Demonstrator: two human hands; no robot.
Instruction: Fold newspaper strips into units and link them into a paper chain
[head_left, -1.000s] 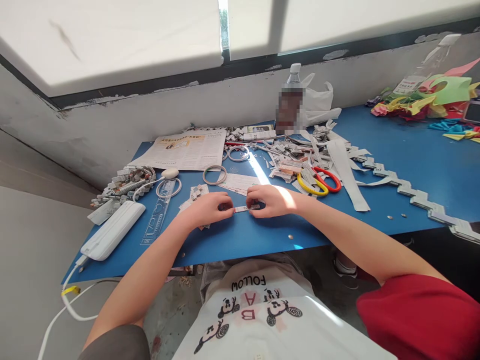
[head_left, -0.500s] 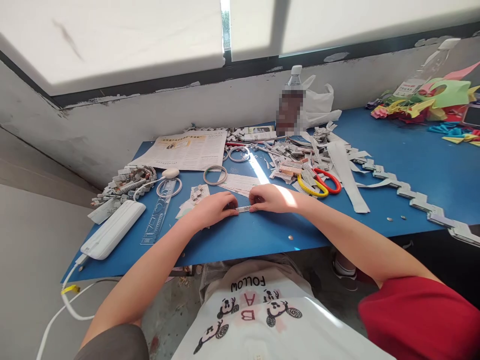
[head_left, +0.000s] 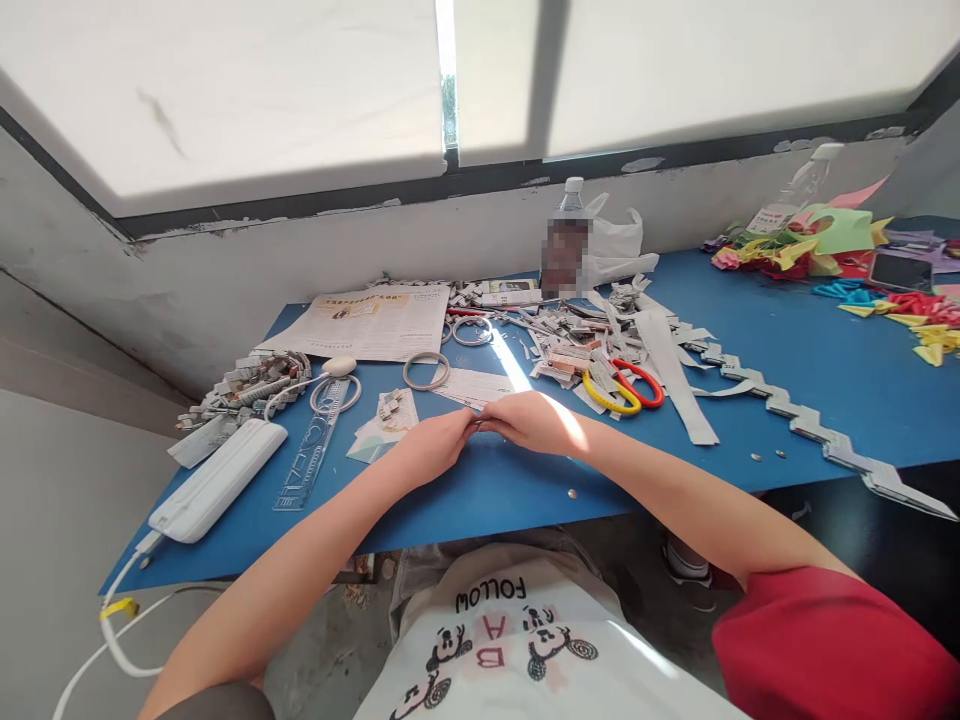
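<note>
Head view: closest in, a white shirt [head_left: 495,630] is showing below the front edge of the blue worktop [head_left: 517,495]. The left hand [head_left: 439,445] and the right hand [head_left: 525,422] are meeting over the worktop, and each grip is pinching a thin strip [head_left: 481,419], fingertips about touching. The fingers are hiding most of it. Both hands are likely sharing it to keep such a little thing steady.

A bit farther, a clear ruler [head_left: 306,465] is lying near a white box [head_left: 217,485] on the left. On the right, scissors [head_left: 630,405] are resting by paper scraps [head_left: 570,335], handles pointing this way, maybe for easy grabbing. A zigzag chain [head_left: 814,425] is stretching off sideways, probably because it is so long.

Farther back, a newspaper [head_left: 360,325] is lying flat, and a bottle [head_left: 566,250] is standing beside a plastic bag [head_left: 619,235]. Coloured paper [head_left: 844,232] is sitting far right. Behind everything, pale blinds [head_left: 225,110] are hanging above a scuffed wall [head_left: 315,245], and sunshine is making a stripe across the worktop.
</note>
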